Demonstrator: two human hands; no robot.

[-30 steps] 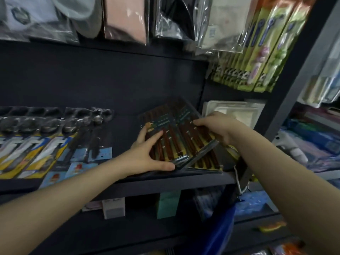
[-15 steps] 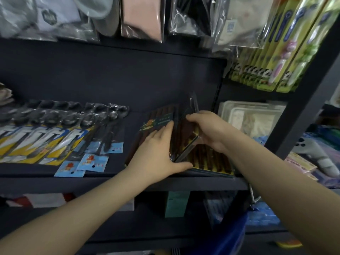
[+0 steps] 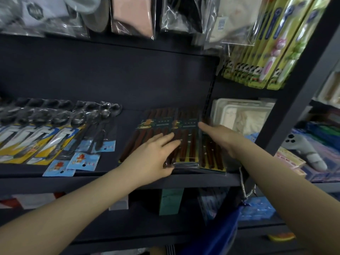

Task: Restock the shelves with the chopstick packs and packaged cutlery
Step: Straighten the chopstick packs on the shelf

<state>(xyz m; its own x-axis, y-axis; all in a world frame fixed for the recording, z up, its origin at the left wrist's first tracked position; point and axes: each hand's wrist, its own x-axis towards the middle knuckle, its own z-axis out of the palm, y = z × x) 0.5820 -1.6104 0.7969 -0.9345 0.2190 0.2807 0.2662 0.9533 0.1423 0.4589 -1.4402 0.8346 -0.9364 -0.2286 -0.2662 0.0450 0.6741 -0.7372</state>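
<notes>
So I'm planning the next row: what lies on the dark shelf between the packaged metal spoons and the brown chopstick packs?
Nothing: in the head view a strip of bare dark shelf separates the packaged metal spoons from the brown chopstick packs.

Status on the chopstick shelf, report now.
Left hand flat on chopstick packs. Right hand open, fingers on them too. Packs lie on shelf. Nothing in the way.

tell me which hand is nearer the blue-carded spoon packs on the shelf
Left. The left hand lies flat on the chopstick packs, just right of the spoon packs. The right hand rests further right, at the chopstick packs' far side.
</notes>
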